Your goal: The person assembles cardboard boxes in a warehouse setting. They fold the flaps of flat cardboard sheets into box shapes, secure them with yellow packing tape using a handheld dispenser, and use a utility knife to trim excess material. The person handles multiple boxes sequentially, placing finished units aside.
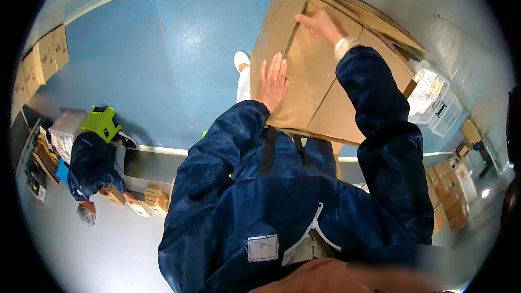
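Note:
A large brown cardboard box [325,84] stands in front of me, its top flaps folded over. My left hand [274,82] lies flat on its left part, fingers stretched out and together, beside the raw corrugated edge of a flap. Farther off and to the right, my right hand [321,25] is closed at the far end of that flap edge. Its thumb or forefinger reaches over the edge, while the other fingers are curled and partly hidden.
Flattened cardboard sheets [374,13] lean along the box's right side, near a clear plastic bin [442,111]. At left, a co-worker [95,163] bends beside a green stool [101,122]. Cartons [46,57] line the far left; more cardboard boxes [448,184] are stacked at right.

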Demonstrator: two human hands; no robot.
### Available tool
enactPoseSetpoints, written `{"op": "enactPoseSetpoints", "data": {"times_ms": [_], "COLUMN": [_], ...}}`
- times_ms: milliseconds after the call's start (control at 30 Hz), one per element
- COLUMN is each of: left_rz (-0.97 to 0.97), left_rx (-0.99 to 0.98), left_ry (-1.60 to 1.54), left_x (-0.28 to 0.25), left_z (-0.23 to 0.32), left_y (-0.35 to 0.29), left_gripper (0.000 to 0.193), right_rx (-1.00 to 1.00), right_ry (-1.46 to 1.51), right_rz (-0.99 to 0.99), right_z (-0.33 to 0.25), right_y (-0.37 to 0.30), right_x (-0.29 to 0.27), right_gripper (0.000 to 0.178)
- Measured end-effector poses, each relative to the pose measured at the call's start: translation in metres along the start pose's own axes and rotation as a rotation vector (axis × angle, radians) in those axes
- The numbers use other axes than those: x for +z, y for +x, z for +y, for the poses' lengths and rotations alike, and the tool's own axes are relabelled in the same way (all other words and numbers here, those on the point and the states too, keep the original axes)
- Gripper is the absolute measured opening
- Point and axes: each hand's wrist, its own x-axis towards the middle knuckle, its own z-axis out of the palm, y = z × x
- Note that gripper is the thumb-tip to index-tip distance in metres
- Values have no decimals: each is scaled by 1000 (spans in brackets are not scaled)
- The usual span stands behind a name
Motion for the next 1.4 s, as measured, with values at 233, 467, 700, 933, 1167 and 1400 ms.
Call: {"op": "enactPoseSetpoints", "data": {"times_ms": [233, 467, 700, 933, 1167, 1400], "left_rz": [22, 51, 17, 248, 125, 128], "left_rx": [3, 31, 71, 244, 370, 473], "left_ry": [80, -1, -30, -165, 192, 239], "left_x": [1, 11, -3, -8, -12, -2], "left_z": [-2, 2, 11, 14, 22, 17], "left_y": [-3, -2, 9, 161, 221, 223], "left_gripper": [70, 70, 84, 95, 82, 55], "right_rx": [16, -77, -547, -421, -600, -626], "right_ry": [121, 200, 29, -274, -259, -388], "right_rz": [6, 174, 345, 276, 375, 512], "right_z": [11, 11, 104, 235, 255, 271], "right_y": [12, -11, -48, -51, -58, -60], "right_x": [28, 34, -62, -94, -70, -44], "right_gripper": [62, 66, 54, 80, 79, 79]}}
